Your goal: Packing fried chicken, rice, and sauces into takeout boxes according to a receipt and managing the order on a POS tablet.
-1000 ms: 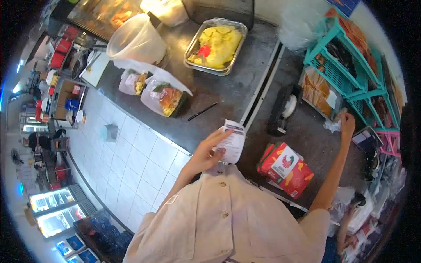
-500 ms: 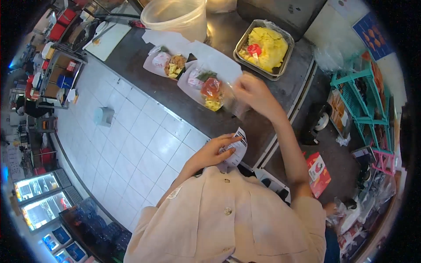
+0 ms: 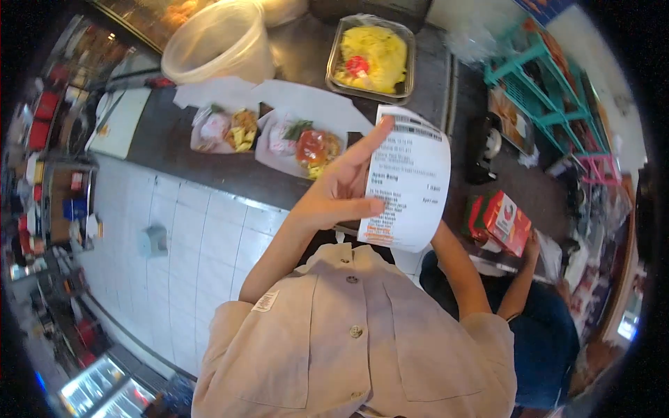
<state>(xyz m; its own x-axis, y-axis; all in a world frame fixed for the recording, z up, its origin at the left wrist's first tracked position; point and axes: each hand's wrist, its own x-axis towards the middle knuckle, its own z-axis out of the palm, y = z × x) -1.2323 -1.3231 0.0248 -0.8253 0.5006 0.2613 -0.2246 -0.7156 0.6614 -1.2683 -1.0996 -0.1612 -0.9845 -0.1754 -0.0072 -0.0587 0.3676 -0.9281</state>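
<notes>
My left hand point(image 3: 341, 184) pinches a white printed receipt point(image 3: 411, 184) between thumb and fingers, holding it up in front of me. My right forearm point(image 3: 460, 268) reaches in behind the paper, and the receipt hides that hand. Beyond the left hand, two open white paper food boxes stand side by side on the dark counter. The nearer box point(image 3: 268, 157) holds a wrapped white bundle, green leaves, a clear bag of red sauce point(image 3: 318, 148) and yellow bits. The other box point(image 3: 182, 96) holds a wrapped bundle and golden fried pieces.
A metal tray of yellow food point(image 3: 373, 59) with a red piece on it sits at the far side, next to a clear plastic tub point(image 3: 219, 45). Teal baskets point(image 3: 533, 76) stand on the right. A co-worker's hand point(image 3: 532, 245) touches a red box point(image 3: 498, 223).
My left hand has raised the receipt, which now faces me more fully. My right hand has left the nearer food box and gone behind the paper. A co-worker has come into view on the right.
</notes>
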